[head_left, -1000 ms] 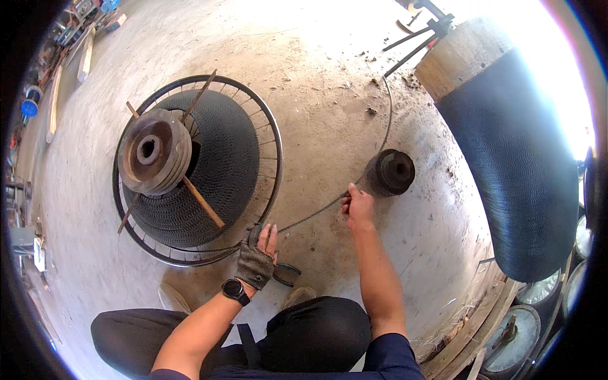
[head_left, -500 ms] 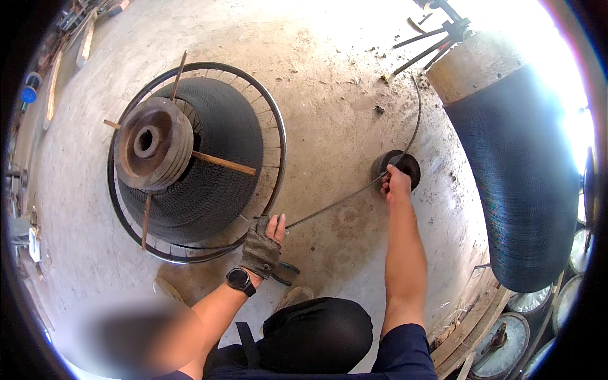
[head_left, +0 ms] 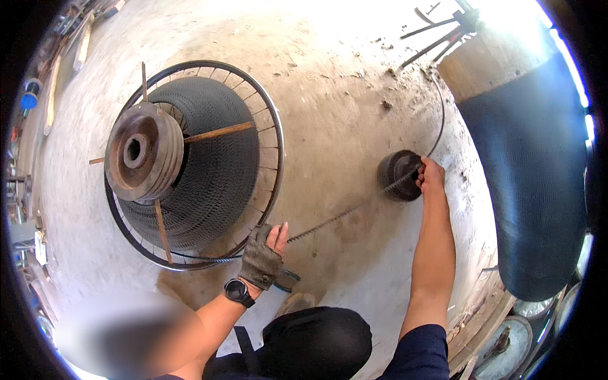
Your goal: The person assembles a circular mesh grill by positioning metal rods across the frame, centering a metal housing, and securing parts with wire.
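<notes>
A dark notched strip (head_left: 335,218) stretches between my two hands. My left hand (head_left: 263,256), in a grey-brown fingerless glove, closes around the strip beside a spoked wheel rim (head_left: 279,136); part of the grip is hidden. My bare right hand (head_left: 432,176) pinches the strip beside a round dark metal piece (head_left: 394,171) on the floor. Beyond that hand the strip curves up toward the far right. A dark ridged coil (head_left: 231,171) lies on the rim, topped by a rusty grooved pulley (head_left: 144,155) with sticks (head_left: 218,131) poking out around it.
A tall dark coiled roll (head_left: 516,177) stands at the right, near a dark metal stand (head_left: 465,22). Dark-handled pliers (head_left: 288,280) lie below my left hand. Planks (head_left: 484,323) and several round metal lids (head_left: 506,348) are at lower right. Debris is scattered on the concrete floor.
My right hand has moved right along with the strip, past the round metal piece. The pulley and its sticks have turned counterclockwise. My left hand has stayed nearly in place.
</notes>
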A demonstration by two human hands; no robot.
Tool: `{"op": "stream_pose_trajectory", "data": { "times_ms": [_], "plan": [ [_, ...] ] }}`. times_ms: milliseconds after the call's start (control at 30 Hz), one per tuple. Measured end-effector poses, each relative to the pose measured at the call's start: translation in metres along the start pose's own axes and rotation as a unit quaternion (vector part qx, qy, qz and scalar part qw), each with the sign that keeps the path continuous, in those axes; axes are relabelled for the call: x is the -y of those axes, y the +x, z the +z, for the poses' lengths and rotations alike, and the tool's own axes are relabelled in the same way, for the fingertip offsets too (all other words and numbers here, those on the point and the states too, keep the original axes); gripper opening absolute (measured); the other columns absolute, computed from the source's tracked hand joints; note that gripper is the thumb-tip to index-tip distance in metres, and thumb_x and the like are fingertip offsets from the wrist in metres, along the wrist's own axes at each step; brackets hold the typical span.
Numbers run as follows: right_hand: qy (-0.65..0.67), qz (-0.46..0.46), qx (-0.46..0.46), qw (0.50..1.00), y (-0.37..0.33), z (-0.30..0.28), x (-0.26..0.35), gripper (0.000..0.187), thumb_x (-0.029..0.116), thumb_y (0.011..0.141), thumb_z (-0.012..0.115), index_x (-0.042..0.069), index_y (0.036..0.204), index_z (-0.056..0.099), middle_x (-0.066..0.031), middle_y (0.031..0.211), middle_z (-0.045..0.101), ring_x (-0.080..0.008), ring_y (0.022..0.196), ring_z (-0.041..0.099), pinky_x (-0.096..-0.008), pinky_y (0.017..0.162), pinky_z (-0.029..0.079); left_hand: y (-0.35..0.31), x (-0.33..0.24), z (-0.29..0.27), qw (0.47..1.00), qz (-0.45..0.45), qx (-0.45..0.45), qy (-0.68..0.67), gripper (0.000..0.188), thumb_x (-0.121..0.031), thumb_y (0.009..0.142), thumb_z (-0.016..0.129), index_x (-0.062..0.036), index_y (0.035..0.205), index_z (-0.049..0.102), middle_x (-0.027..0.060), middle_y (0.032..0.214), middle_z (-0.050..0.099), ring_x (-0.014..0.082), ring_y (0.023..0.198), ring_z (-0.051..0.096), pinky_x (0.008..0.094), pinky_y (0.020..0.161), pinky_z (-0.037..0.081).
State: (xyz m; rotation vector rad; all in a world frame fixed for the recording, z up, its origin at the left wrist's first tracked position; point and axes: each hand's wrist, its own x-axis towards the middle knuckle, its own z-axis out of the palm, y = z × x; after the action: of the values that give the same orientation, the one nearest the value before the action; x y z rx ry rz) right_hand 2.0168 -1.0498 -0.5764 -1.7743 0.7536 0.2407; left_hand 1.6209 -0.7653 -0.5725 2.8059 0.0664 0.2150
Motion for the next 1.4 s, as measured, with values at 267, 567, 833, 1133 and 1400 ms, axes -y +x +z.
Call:
{"op": "stream_pose_trajectory", "data": {
  "times_ms": [267, 567, 833, 1133, 1400],
  "plan": [
    [-0.037, -0.04, -0.005, 0.998, 0.05, -0.01, 0.028, 0.024, 0.023, 0.086, 0.065, 0.006, 0.071, 0.057, -0.0056, 0.058, 0.049, -0.0165, 0.041, 0.041, -0.0361, 0.037, 0.03, 0.021, 0.006, 0.028, 0.995, 0.066, -0.052, -0.045, 0.052, -0.009, 0.08, 0.06, -0.0066, 0.132, 0.055, 0.009, 0.098, 0.06, 0.0243, 0.068, 0.061, 0.0377, 0.056, 0.049],
    [-0.067, -0.054, -0.08, 0.993, 0.089, -0.018, 0.04, 0.024, 0.023, 0.081, 0.069, 0.007, 0.069, 0.057, -0.0026, 0.054, 0.045, -0.0153, 0.04, 0.038, -0.034, 0.038, 0.029, 0.074, 0.005, 0.033, 0.996, 0.055, 0.014, -0.067, 0.05, -0.011, 0.083, 0.058, -0.0065, 0.133, 0.054, 0.0118, 0.107, 0.061, 0.0265, 0.071, 0.064, 0.0366, 0.057, 0.052],
    [-0.057, -0.053, -0.117, 0.99, 0.129, -0.015, 0.043, 0.021, 0.019, 0.08, 0.07, 0.006, 0.069, 0.057, -0.0025, 0.053, 0.045, -0.0155, 0.037, 0.035, -0.0327, 0.037, 0.027, 0.119, 0.014, 0.042, 0.997, 0.044, -0.015, -0.067, 0.048, -0.011, 0.087, 0.057, -0.0087, 0.135, 0.052, 0.0151, 0.116, 0.06, 0.0306, 0.075, 0.066, 0.0402, 0.062, 0.054],
    [-0.027, -0.02, -0.007, 0.999, 0.158, -0.002, 0.033, 0.02, 0.017, 0.081, 0.067, 0.013, 0.066, 0.055, 0.0009, 0.054, 0.047, -0.0132, 0.042, 0.04, -0.032, 0.041, 0.034, 0.173, 0.011, 0.043, 0.992, 0.052, 0.082, -0.075, 0.044, -0.011, 0.09, 0.051, -0.0094, 0.134, 0.053, 0.0143, 0.119, 0.06, 0.0317, 0.08, 0.067, 0.042, 0.067, 0.054],
    [-0.214, -0.28, -0.025, 0.936, 0.11, 0.002, 0.004, 0.019, 0.015, 0.088, 0.063, -0.001, 0.098, 0.065, -0.0098, 0.084, 0.065, -0.0209, 0.072, 0.062, -0.0342, 0.068, 0.049, 0.212, -0.006, 0.066, 0.98, 0.016, 0.186, -0.073, 0.045, -0.012, 0.089, 0.052, -0.0083, 0.134, 0.053, 0.0143, 0.127, 0.058, 0.0324, 0.091, 0.068, 0.0421, 0.074, 0.055]
  ]
}}
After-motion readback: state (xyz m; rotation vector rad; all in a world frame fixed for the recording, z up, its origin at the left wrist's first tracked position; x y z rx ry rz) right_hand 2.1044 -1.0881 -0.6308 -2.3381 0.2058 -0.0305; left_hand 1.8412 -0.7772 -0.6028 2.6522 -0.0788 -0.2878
